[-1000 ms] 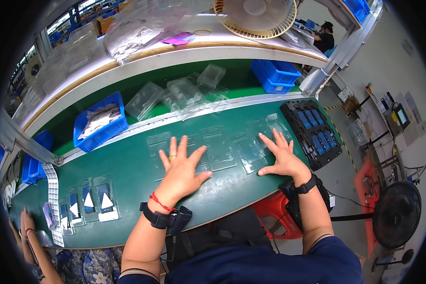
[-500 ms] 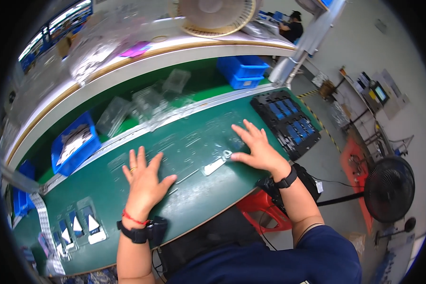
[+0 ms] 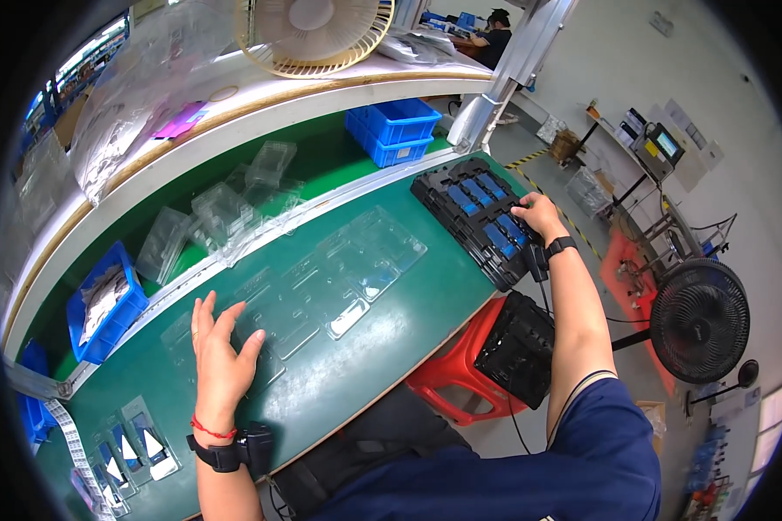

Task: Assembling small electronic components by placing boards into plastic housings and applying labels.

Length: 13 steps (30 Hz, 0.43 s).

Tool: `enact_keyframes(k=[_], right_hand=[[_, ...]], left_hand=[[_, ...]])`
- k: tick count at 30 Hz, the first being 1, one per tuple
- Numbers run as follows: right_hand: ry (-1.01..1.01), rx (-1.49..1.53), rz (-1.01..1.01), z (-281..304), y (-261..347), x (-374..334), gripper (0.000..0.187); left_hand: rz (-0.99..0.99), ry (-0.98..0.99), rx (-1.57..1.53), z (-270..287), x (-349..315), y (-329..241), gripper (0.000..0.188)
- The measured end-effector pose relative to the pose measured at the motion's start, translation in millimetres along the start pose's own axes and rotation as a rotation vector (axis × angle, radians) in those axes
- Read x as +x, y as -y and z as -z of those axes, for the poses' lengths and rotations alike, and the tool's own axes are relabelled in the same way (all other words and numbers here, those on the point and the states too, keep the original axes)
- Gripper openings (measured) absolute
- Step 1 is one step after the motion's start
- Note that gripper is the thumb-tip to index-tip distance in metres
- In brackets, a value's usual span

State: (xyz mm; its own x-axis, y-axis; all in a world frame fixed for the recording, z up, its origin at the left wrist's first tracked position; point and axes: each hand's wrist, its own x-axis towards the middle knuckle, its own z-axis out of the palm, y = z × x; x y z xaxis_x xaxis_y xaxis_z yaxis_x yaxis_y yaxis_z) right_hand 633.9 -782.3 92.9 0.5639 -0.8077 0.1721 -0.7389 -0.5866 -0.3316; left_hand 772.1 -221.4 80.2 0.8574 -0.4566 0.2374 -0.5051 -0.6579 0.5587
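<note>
Over the left end of the clear plastic blister trays (image 3: 308, 276) hovers my left hand (image 3: 222, 356), fingers spread and holding nothing. A small white piece (image 3: 348, 319) sits in one compartment at the trays' near edge. At the table's right end, my right hand (image 3: 540, 217) reaches onto a black tray (image 3: 447, 213). Its fingertips are pinched together beside the flat blue pieces (image 3: 500, 236) lying there in rows. Whatever is between those fingertips is too small to make out.
Several blister packs (image 3: 139, 443) with blue and white pieces lie at the near left, beside a label strip (image 3: 71, 443). Blue bins (image 3: 395, 130) and loose clear trays (image 3: 226, 217) sit under the shelf. A red stool (image 3: 443, 369) holding black trays (image 3: 517, 347) stands by the table edge.
My right hand has left the clear trays and moved right to the black tray, its fingers closing. My left hand stays open, lifted and turned sideways. The view has swung to the right.
</note>
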Motion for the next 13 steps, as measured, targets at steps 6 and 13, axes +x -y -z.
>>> enact_keyframes(k=[6, 13], right_hand=[[0.214, -0.045, -0.096, -2.9, 2.2, 17.6, 0.032], [0.289, -0.127, -0.083, 5.1, 8.3, 16.3, 0.052]], left_hand=[[0.027, -0.029, -0.048, -3.0, 3.0, 9.7, 0.039], [0.037, -0.015, -0.073, -1.7, 5.7, 7.7, 0.037]])
